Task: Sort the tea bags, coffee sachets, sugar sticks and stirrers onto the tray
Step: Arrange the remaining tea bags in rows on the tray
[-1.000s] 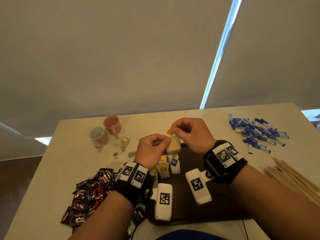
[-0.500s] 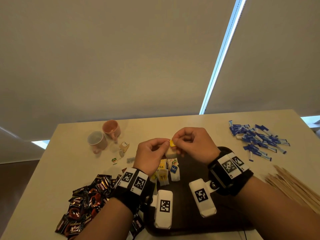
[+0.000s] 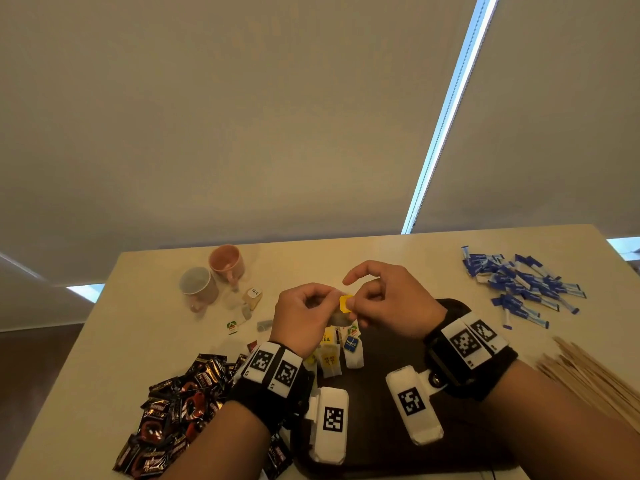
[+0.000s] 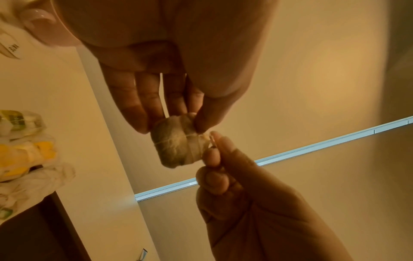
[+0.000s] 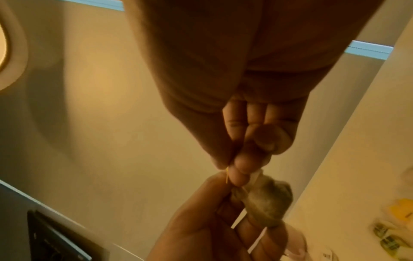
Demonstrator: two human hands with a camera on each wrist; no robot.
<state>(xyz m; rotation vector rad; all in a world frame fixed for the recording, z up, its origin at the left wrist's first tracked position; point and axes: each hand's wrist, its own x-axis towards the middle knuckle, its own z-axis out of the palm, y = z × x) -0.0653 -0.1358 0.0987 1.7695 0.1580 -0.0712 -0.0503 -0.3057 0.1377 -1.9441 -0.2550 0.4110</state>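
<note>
head view: left grip (image 3: 306, 315) pinching tea bag (image 3: 338, 318), right grip (image 3: 388, 301) pinching its yellow tag (image 3: 345, 303), above tray's far edge (image 3: 453, 303)

Two mugs (image 3: 211, 280) (one tray (image 3: 460, 441))

A pale beige table (image 3: 138, 323) fills the lower part of the head view. Two mugs stand near its far left edge, just beside each other: a pink mug (image 3: 227, 263) farther back and a whitish mug (image 3: 198, 287) nearer, both tipped toward the camera so their openings show. Behind the table hang light roller blinds (image 3: 242, 116), with a narrow strip of bright window (image 3: 446, 123) running diagonally between two of them.
</note>
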